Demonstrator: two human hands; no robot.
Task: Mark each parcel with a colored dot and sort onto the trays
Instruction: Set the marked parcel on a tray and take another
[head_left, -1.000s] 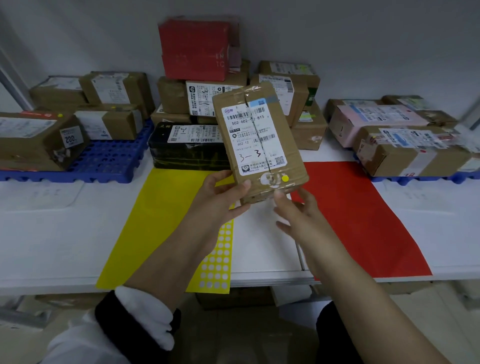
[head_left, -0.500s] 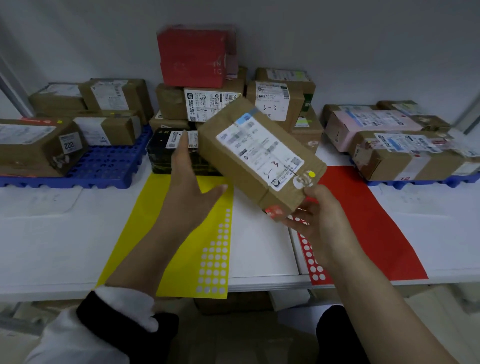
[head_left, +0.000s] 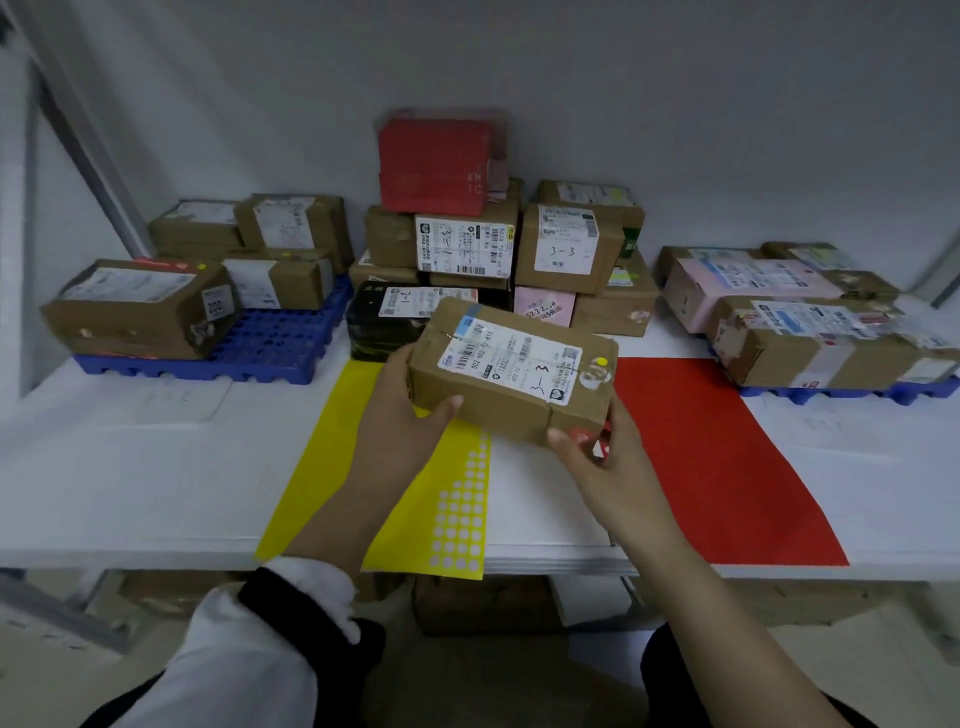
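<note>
Gripping parcel (head_left: 511, 374) at both ends: left hand (head_left: 400, 415), right hand (head_left: 608, 457); yellow dot (head_left: 602, 361) on top.

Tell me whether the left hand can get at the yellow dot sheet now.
Probably not yet: the left hand grips the parcel at its left end. The yellow dot sheet lies uncovered just below it, so letting go should free it.

Brown parcel (head_left: 511, 374), label up, yellow dot (head_left: 602, 361) at right corner; gripped by left hand (head_left: 410, 415) and right hand (head_left: 602, 457) above yellow sticker sheet (head_left: 332, 467) and red sticker sheet (head_left: 727, 457). Blue trays (head_left: 270, 348) far left, far right (head_left: 852, 392), parcels aboard. Unsorted pile (head_left: 498, 249) far centre.
</note>
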